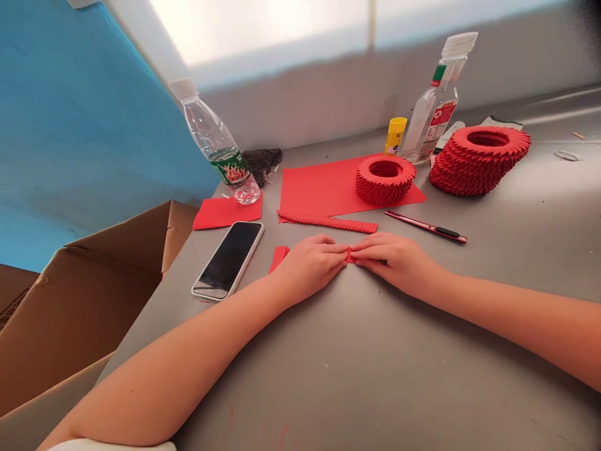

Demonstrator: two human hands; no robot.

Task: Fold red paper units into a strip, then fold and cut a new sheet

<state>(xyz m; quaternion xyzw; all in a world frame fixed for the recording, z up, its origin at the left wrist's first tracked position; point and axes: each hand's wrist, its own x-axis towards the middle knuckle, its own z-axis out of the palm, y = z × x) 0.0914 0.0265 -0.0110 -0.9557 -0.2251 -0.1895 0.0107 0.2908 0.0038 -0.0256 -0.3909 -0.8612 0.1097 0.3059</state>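
Between my two hands is a small folded piece of red paper [349,255], mostly covered by fingers. My left hand [315,266] pinches its left side, and my right hand [397,258] pinches the right side, both low over the grey table. Just beyond them lies a strip of interlocked red paper pieces [328,221]. Some red paper slips [279,257] rest beside my left hand, partly hidden by it. A ring of folded red paper [385,178] sits on a red sheet [312,185] farther back.
A phone [228,260] and a clear bottle [225,150] on red paper [220,215] stand left. A utility knife [427,227], glue stick [395,136], glass bottle [434,106] and taller red paper ring stack [479,161] are right. A cardboard box [89,300] adjoins the table's left edge.
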